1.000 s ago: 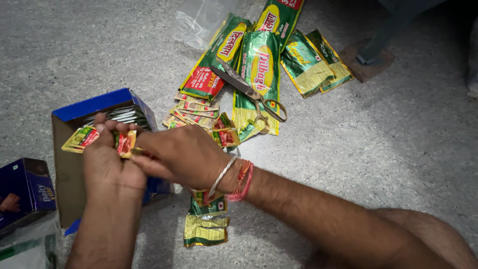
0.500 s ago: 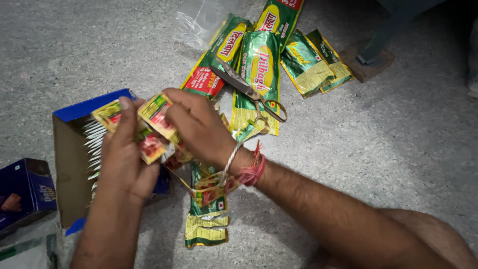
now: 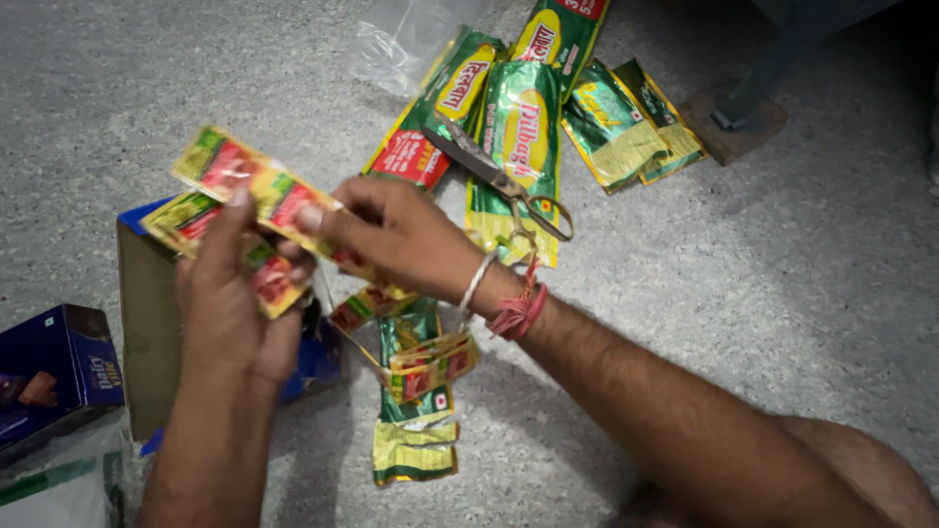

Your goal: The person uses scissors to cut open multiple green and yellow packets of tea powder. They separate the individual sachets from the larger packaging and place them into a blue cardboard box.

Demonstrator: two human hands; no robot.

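Above the grey floor [image 3: 782,293], near its left edge, both hands are raised and grasp a strip of small sachets [image 3: 264,191] (green, yellow and red, joined end to end). Left hand [image 3: 235,303]: closed around the lower sachets of the strip, thumb pressed on the upper one. Right hand [image 3: 401,235]: fingertips pinched on the strip just beside the left thumb; a metal bangle and red thread sit on its wrist. The rest of the strip hangs in a loop [image 3: 421,357] below the right wrist.

Under the left hand lies an open cardboard box [image 3: 147,332] with a blue outside. A flattened green pouch [image 3: 416,440] lies on the floor below the hanging loop. Toward the far edge, a pile of larger green and yellow pouches [image 3: 518,127] is spread out, with scissors [image 3: 509,181] resting on top. A dark blue carton [image 3: 54,367] lies at the left edge.
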